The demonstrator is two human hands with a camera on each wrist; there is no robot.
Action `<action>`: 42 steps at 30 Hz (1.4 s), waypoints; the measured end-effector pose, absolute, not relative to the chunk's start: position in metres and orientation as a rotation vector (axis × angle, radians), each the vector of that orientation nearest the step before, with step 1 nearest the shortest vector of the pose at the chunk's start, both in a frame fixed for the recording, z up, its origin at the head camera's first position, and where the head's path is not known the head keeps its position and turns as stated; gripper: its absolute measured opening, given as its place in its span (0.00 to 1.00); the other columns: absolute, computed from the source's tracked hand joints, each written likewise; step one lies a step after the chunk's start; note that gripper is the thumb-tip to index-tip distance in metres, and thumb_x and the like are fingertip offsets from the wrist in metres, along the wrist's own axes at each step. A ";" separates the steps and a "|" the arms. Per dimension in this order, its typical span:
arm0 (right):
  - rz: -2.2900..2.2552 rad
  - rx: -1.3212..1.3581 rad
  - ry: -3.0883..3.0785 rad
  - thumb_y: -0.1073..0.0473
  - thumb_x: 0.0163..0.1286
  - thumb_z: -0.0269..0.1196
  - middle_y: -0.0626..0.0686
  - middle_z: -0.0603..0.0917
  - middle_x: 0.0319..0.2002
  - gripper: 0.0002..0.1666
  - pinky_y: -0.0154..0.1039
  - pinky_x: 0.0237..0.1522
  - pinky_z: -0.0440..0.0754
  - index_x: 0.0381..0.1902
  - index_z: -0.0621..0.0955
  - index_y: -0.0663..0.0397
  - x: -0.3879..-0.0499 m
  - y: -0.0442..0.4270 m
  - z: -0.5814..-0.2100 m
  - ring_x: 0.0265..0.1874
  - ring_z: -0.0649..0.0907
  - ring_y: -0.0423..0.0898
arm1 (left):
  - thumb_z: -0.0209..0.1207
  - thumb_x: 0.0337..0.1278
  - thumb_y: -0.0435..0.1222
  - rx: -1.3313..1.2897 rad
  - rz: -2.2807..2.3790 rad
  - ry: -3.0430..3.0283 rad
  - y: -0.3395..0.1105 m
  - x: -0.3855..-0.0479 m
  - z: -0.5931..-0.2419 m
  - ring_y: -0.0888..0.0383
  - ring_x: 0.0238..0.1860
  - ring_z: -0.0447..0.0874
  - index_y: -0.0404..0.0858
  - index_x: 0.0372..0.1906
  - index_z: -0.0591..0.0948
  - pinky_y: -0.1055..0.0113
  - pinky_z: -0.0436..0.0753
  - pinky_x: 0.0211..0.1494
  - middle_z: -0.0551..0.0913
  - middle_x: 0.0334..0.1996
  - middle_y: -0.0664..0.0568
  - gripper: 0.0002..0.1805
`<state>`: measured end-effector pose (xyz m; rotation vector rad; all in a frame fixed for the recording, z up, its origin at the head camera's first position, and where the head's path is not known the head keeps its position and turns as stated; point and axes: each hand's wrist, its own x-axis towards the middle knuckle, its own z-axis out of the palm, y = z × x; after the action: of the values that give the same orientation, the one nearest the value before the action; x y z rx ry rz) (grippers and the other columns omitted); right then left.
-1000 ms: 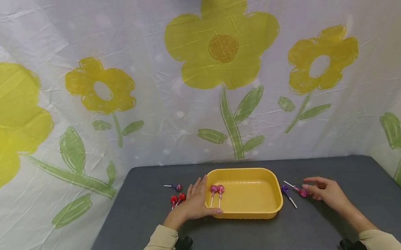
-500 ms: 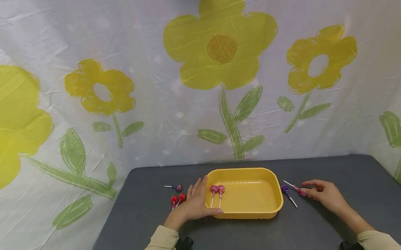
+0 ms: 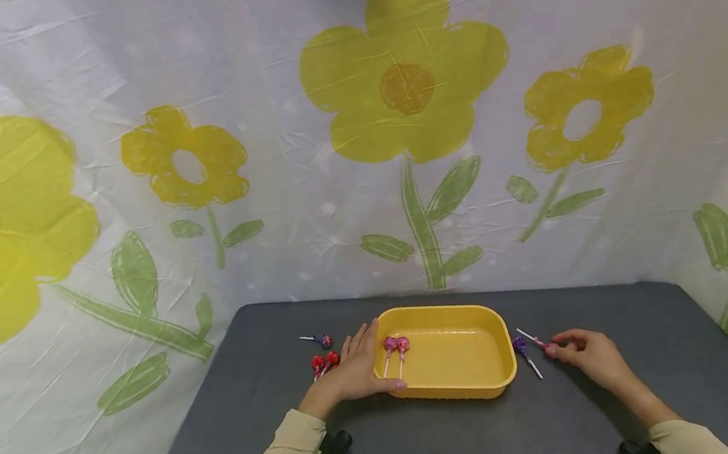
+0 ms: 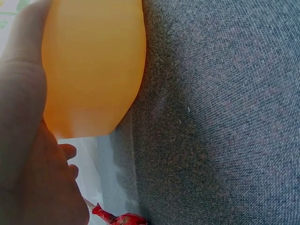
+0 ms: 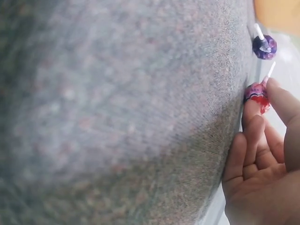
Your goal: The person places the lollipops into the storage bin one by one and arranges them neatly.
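Observation:
The left hand (image 3: 351, 370) grips the left end of a yellow tray (image 3: 451, 393), thumb over the near rim; in the left wrist view that hand (image 4: 33, 140) lies along the tray's side (image 4: 93, 70). Two pink lollipops (image 3: 403, 344) lie inside the tray at its left. To the right of the tray, the right hand (image 3: 592, 358) pinches a pink lollipop (image 3: 550, 348), its white stick pointing up-left. In the right wrist view, the thumb and fingers of this hand (image 5: 262, 164) are at the pink-and-red wrapper (image 5: 256, 93). A purple lollipop (image 3: 519, 344) lies between tray and right hand.
Two red lollipops (image 3: 332, 358) and a dark purple one (image 3: 326, 341) lie left of the tray, beside the left hand. The grey table (image 3: 466, 438) ends at the back against a flower-printed curtain (image 3: 293, 190).
The right hand has moved slightly left and its fingers have closed on the pink lollipop's head. The left hand and the tray have stayed in place.

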<state>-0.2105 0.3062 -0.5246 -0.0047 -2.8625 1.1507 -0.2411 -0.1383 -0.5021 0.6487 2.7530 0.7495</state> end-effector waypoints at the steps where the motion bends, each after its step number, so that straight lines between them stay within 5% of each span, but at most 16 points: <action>1: 1.128 -0.002 -2.869 0.47 0.63 0.69 0.44 0.79 0.22 0.24 0.31 0.23 0.66 0.46 0.85 0.62 -0.211 0.306 -0.524 0.19 0.70 0.33 | 0.66 0.43 0.68 0.649 0.751 2.753 -0.138 -0.241 -0.502 0.40 0.81 0.39 0.36 0.80 0.37 0.38 0.40 0.80 0.46 0.80 0.41 0.72; 19: 1.167 0.066 -2.897 0.51 0.67 0.67 0.49 0.85 0.26 0.18 0.30 0.26 0.78 0.42 0.85 0.63 -0.210 0.306 -0.515 0.22 0.77 0.32 | 0.68 0.43 0.66 0.642 0.752 2.760 -0.138 -0.241 -0.503 0.40 0.81 0.40 0.35 0.79 0.38 0.37 0.41 0.80 0.47 0.80 0.40 0.71; 36: 1.795 0.117 -2.824 0.53 0.76 0.57 0.52 0.90 0.35 0.30 0.39 0.33 0.87 0.60 0.71 0.76 -0.216 0.321 -0.495 0.25 0.87 0.40 | 0.67 0.44 0.66 0.634 0.756 2.757 -0.137 -0.240 -0.501 0.40 0.81 0.40 0.36 0.80 0.38 0.37 0.40 0.80 0.47 0.80 0.40 0.71; 42: 1.869 0.131 -2.835 0.50 0.76 0.56 0.48 0.89 0.40 0.33 0.39 0.38 0.88 0.66 0.69 0.71 -0.220 0.327 -0.488 0.30 0.87 0.41 | 0.68 0.44 0.66 0.637 0.758 2.753 -0.137 -0.240 -0.501 0.40 0.81 0.40 0.36 0.79 0.37 0.38 0.40 0.80 0.46 0.80 0.40 0.71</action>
<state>-0.2204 0.3274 -0.4876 0.1309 -2.8350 1.8693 -0.2403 -0.1370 -0.5014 0.6367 2.7525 0.7582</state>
